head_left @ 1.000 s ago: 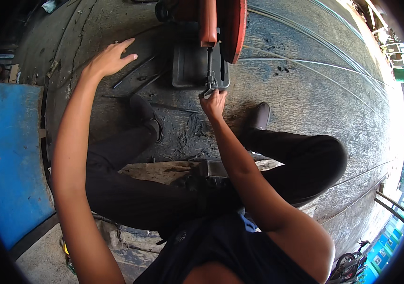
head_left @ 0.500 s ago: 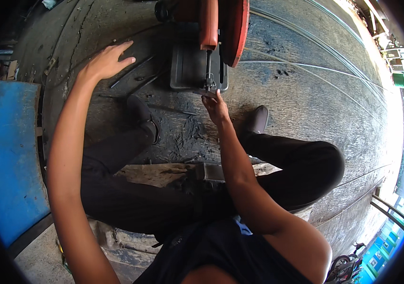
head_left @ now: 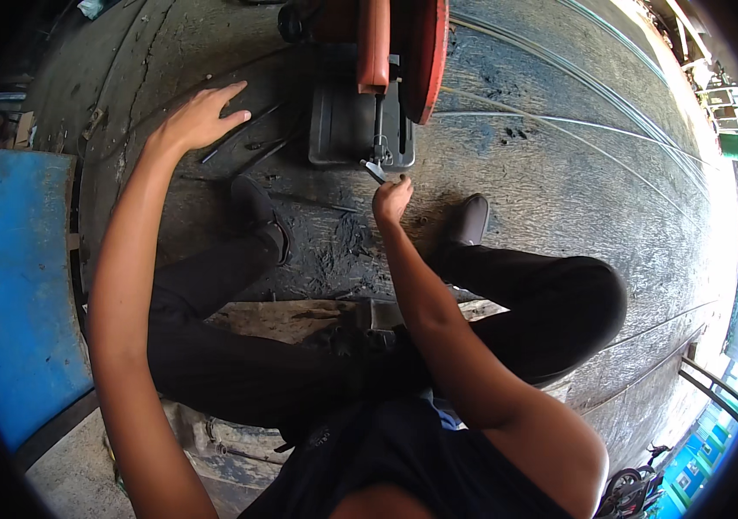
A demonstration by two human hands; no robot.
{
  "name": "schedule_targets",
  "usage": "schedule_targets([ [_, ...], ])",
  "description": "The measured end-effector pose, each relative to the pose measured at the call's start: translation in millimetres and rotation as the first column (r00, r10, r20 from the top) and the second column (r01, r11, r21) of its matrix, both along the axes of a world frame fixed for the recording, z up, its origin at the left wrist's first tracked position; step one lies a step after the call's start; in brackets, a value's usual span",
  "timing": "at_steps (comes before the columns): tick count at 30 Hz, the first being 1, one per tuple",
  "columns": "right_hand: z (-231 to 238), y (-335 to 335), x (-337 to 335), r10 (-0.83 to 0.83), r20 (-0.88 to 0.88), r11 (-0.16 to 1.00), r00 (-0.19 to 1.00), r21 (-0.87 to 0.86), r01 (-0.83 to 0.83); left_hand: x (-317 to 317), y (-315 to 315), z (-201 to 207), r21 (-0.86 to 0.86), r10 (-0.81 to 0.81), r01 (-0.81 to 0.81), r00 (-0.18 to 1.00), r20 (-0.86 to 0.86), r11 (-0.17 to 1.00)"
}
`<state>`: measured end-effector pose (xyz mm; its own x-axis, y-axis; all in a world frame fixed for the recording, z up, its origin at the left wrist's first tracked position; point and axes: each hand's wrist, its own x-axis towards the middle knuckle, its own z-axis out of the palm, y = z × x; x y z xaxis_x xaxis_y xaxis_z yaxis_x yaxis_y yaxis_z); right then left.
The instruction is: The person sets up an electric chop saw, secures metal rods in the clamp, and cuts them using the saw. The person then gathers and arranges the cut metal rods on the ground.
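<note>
Ahead of me stands a red cut-off saw (head_left: pixel 374 52) on a dark metal base (head_left: pixel 339 130). A clamp screw (head_left: pixel 378 121) runs toward me along the base. At its near end my right hand (head_left: pixel 392 199) is closed round a short, flat crank handle (head_left: pixel 373 170); its pale end shows beyond my fingers and the rest is hidden in them. My left hand (head_left: pixel 200 119) is stretched out to the left of the base, fingers apart and holding nothing. It hovers near several thin dark metal rods (head_left: pixel 256 156) on the floor; whether it touches anything I cannot tell.
Both my shoes (head_left: pixel 470 219) are on the dark, stained floor, on either side of the saw's front. Long thin metal rods (head_left: pixel 559 123) lie on the floor at the right. A blue panel (head_left: pixel 19 285) stands at the left, and a motorcycle (head_left: pixel 628 493) at the lower right.
The crank handle has turned from nearly level to a slant, and my right hand has moved slightly down toward me with it. My left hand has shifted only slightly.
</note>
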<state>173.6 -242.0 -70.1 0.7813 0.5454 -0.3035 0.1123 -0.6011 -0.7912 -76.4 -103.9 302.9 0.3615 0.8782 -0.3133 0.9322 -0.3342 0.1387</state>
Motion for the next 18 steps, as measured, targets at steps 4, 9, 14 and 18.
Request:
schedule_targets([
  [4,75.1,-7.8,-10.3,0.428,0.397,0.864,0.811,0.084,-0.497,2.3,-3.1,10.4,0.013,0.013,-0.013,1.000,0.021,1.000],
  [9,106.4,25.2,-4.0,0.514,0.240,0.858,0.824,-0.163,-0.487,12.2,0.4,10.9,0.020,-0.018,0.018,1.000,0.004,1.000],
  [14,75.4,29.9,10.7,0.220,-0.205,0.970,0.954,-0.058,-0.236,3.8,0.8,12.9,0.043,-0.008,0.008,1.000,-0.014,0.999],
  [18,34.5,10.7,12.9,0.299,-0.950,0.930,0.091,0.311,0.197,-12.1,-2.2,9.2,0.031,0.016,-0.016,1.000,0.016,0.999],
])
